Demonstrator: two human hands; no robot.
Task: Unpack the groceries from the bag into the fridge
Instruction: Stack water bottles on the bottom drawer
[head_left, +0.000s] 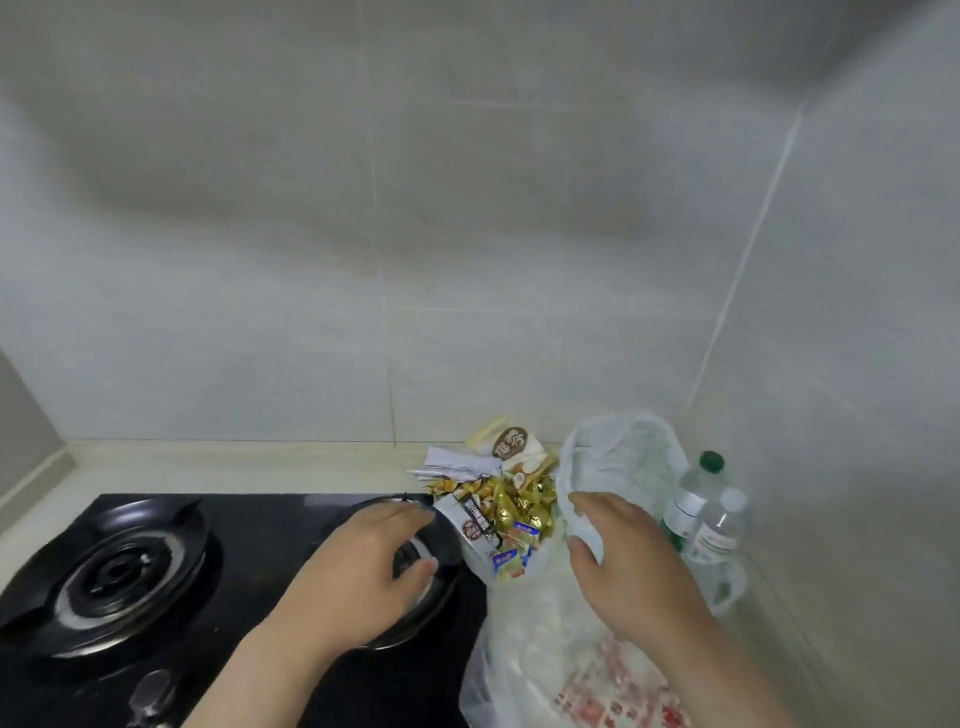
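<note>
The white plastic bag (615, 452) lies on the bench (234, 467) in the corner, just right of the stove, its mouth open toward the tiled wall (415, 234). Your right hand (628, 561) holds the bag's rim, with the film pinched between thumb and curled fingers. Groceries sit in a heap at the mouth: gold-wrapped sweets (514, 499), small blue-and-yellow packets (514, 551), a black-and-white packet (470, 525), white sachets (452, 465) and a pale pouch (511, 447) at the back by the wall. Whether they are inside the bag or just beside it, you cannot tell from here.

Your left hand (363, 566) hovers over the right burner of the black stove (249, 525). Its fingers are loosely spread and hold nothing, and the fingertips are close to the black-and-white packet.

Right of the bag, against the side wall, stand two clear bottles, one with a green cap (693, 499) and one with a white cap (719, 530).
</note>
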